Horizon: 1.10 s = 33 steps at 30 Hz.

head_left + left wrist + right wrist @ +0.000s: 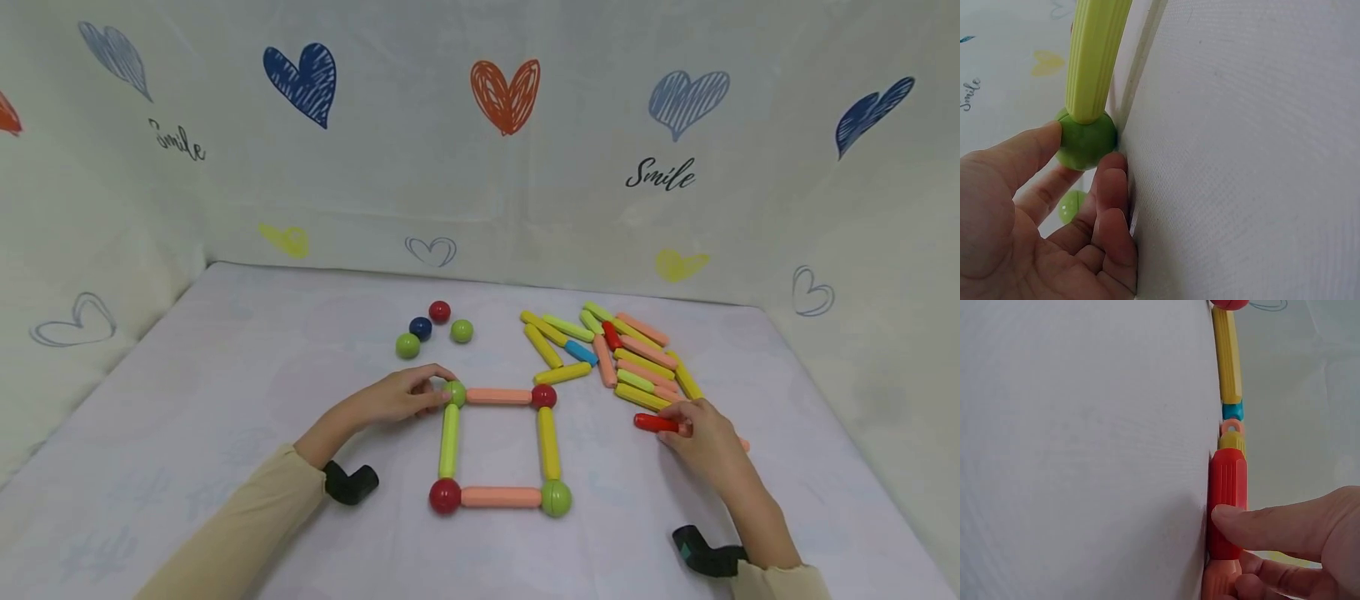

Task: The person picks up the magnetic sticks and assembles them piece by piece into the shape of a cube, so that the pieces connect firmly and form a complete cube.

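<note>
A square of sticks and balls lies flat on the white table. My left hand pinches the green ball at its far left corner; in the left wrist view a lime stick runs into that ball. The far side is a salmon stick leading to a red ball. A yellow stick, a near green ball, another salmon stick and a near red ball complete the outline. To the right, my right hand pinches a short red stick between thumb and fingers.
Beyond the square sit several loose balls, among them a blue ball and a red ball. A loose pile of sticks, including a blue stick, spreads at the far right. Behind the table hangs a white cloth with printed hearts.
</note>
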Tool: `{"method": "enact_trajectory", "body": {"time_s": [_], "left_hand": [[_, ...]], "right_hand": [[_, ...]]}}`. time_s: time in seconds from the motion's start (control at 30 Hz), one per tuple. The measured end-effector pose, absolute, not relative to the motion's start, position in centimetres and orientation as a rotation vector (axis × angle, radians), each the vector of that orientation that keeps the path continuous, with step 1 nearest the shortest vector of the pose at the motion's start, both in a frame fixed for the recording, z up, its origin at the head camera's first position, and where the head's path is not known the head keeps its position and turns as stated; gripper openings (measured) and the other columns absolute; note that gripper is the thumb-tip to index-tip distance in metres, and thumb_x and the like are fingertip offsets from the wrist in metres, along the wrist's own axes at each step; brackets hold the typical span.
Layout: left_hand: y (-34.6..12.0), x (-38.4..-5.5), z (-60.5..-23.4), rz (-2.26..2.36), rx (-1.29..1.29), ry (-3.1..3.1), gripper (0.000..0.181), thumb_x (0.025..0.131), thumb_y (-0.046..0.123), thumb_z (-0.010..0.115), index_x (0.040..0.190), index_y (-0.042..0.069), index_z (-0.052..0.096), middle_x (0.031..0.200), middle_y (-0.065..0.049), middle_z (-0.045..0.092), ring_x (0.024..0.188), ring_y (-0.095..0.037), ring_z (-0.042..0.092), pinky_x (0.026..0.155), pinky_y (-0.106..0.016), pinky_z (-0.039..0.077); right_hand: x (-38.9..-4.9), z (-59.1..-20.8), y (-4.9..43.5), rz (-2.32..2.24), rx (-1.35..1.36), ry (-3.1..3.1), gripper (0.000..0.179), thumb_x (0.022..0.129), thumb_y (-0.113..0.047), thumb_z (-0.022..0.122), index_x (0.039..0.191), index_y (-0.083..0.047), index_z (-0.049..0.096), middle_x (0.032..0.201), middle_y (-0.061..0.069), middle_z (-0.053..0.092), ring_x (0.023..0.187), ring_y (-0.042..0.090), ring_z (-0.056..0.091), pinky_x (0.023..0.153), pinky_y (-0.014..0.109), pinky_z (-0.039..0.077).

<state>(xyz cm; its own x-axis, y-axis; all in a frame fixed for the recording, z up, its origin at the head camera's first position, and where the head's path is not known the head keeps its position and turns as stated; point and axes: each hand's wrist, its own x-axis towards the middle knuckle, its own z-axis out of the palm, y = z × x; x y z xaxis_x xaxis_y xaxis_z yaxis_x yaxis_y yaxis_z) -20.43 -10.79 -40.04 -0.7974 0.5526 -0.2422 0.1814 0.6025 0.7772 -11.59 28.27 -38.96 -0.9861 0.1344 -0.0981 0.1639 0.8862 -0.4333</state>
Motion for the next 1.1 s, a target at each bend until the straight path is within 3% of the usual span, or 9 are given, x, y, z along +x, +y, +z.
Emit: {"method": "enact_trajectory", "body": {"time_s": [0.47, 0.87, 1.1], "left_hand": [[-10.9, -20.3, -39.7, 1.081, 0.585, 2.361, 0.033, 0.094, 0.025, 0.054, 0.124, 0.012, 0.052, 0.075, -0.005, 0.053, 0.067, -0.016, 0.048, 0.063, -0.026, 0.039], [-10.8, -20.3, -39.9, 1.087, 0.582, 2.353, 0.034, 0.094, 0.025, 0.054, 0.125, 0.011, 0.051, 0.075, -0.005, 0.053, 0.067, -0.015, 0.048, 0.063, -0.026, 0.039], [-10.7, -20.5, -39.9, 1.075, 0.582, 2.353, 0.034, 0.094, 0.027, 0.055, 0.125, 0.013, 0.052, 0.076, -0.005, 0.053, 0.068, -0.016, 0.048, 0.063, -0.026, 0.039]], "right_hand": [[-11.7, -38.9, 28.0, -0.610, 0.238, 3.033, 0.029, 0.082, -0.011, 0.069, 0.106, 0.005, 0.061, 0.099, 0.023, 0.056, 0.081, 0.028, 0.050, 0.070, 0.040, 0.047], [-11.5, -38.4, 27.7, -0.697, 0.242, 3.028, 0.034, 0.084, -0.016, 0.068, 0.110, 0.004, 0.060, 0.090, 0.016, 0.058, 0.078, 0.023, 0.048, 0.061, 0.027, 0.044], [-10.8, -36.4, 24.1, -0.807, 0.121, 3.053, 0.034, 0.084, -0.022, 0.069, 0.107, 0.003, 0.063, 0.082, 0.008, 0.059, 0.074, 0.019, 0.049, 0.056, 0.021, 0.041]]}}
